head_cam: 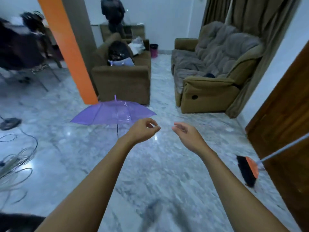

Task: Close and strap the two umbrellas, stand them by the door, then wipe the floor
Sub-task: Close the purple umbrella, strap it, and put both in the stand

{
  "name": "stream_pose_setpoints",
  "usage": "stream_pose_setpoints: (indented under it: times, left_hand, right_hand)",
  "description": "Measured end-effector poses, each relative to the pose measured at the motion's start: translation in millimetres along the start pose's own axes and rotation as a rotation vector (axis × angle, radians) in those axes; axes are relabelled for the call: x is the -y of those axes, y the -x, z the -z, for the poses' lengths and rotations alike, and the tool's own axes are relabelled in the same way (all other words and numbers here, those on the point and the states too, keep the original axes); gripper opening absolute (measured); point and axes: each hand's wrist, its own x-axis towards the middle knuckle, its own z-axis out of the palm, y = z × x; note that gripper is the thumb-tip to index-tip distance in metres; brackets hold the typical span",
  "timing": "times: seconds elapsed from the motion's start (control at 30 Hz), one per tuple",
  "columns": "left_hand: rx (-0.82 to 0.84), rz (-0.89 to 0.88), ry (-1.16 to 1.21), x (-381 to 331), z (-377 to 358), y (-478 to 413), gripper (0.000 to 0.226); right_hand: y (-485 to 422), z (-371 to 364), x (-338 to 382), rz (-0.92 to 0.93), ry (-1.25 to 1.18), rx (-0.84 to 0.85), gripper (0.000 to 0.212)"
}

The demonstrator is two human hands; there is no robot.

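On glossy flr: domed see-thru umbrella

One purple umbrella; two brown sofas; one broom; one pink bin; two hands.

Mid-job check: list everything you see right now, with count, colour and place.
umbrella: one, purple, open on the floor ahead
broom: one, orange head with black bristles, beside the door
door: one, brown wood, right edge
armchair: one, brown, behind the umbrella
sofa: one, brown with grey cover, right of the armchair
pillar: one, orange, left of the armchair
cables: several loops, grey, far left
floor: grey marble
hands: two, bare, empty; left hand, right hand, held out ahead
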Motion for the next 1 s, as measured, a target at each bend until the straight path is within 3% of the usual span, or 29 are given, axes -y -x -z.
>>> stream_pose_setpoints:
  times: [0.27, 0.57, 0.77, 1.0]
  left_hand:
    - [-0.117, 0.191, 0.098, 127.7, 86.4, -30.7, 0.016]
    - [-0.125, 0.413, 0.187, 259.5, 119.8, -142.6, 0.014]
    - [-0.122, 0.545, 0.260, 385.8, 98.3, -260.4, 0.007]
    - [-0.063, 0.700, 0.384, 603.7, 3.3, -360.9, 0.009]
  right_hand:
    - [-91.4, -129.8, 16.1, 0.008, 0.044, 0.142, 0.033]
    - [-242.3, -256.0, -34.3, -0.117, 0.034, 0.282, 0.032]
    - [-368.2, -355.9, -112.4, -0.228, 0.048, 0.368, 0.031]
    - [-482.9, -474.6, -279.2, -0.342, 0.091, 0.383, 0.029]
